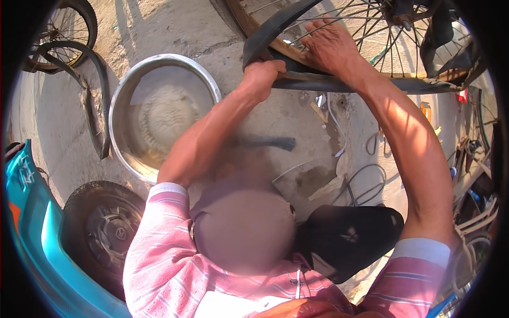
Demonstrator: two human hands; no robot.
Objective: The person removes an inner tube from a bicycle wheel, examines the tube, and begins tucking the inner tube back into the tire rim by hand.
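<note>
A bicycle wheel with thin spokes (366,36) and a brownish, worn rim (254,24) fills the top right. A slack black inner tube (339,83) hangs around its near side, bending sharply at the left. My left hand (262,79) is closed around the tube at this bend, thumb pointing right. Among the spokes, my right hand (333,46) has its fingers bent against the inner side of the rim. What its fingertips pinch, if anything, is hidden. The wheel's hub (405,22) shows to the right of that hand.
A round metal basin (114,100) of cloudy water stands left of my arms. Another black tube (101,106) lies beyond it, near a second wheel (87,26). A teal vehicle panel (53,238) and a scooter wheel (108,233) are lower left. Bicycle parts (477,212) crowd the right edge.
</note>
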